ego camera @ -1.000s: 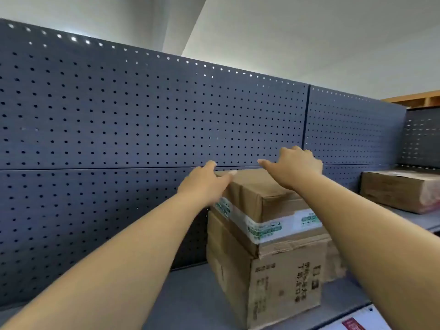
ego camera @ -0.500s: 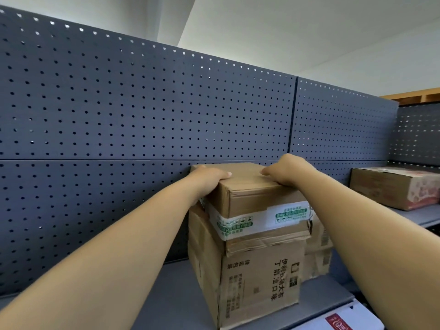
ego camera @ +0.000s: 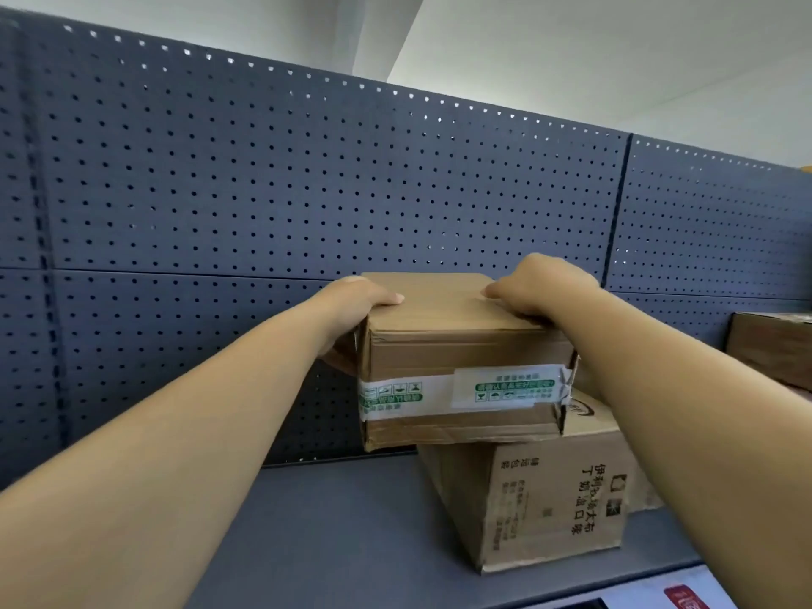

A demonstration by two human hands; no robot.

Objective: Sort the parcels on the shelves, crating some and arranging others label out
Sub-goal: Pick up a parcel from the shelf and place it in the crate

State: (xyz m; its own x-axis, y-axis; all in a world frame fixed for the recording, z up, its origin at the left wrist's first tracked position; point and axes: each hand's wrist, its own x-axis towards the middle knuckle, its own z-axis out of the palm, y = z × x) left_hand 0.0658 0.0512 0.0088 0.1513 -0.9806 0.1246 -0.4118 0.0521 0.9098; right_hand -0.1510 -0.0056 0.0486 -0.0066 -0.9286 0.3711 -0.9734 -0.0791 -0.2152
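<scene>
A small cardboard parcel (ego camera: 461,362) with white and green tape across its front sits askew on a larger cardboard box (ego camera: 540,503) printed with dark characters. The small parcel overhangs the larger box to the left. My left hand (ego camera: 356,309) grips the parcel's left side, thumb on its top and fingers down the side. My right hand (ego camera: 536,285) grips its right top edge, thumb on top. Both boxes stand on the grey top shelf (ego camera: 342,534).
A dark blue pegboard back panel (ego camera: 263,191) rises behind the shelf. Another cardboard parcel (ego camera: 773,349) lies on the shelf at the far right. A white item with a red mark (ego camera: 676,595) shows below the shelf's front edge.
Both hands came down onto the small parcel and took hold of it. The parcel has been pulled left and toward me, off its square seat on the larger box.
</scene>
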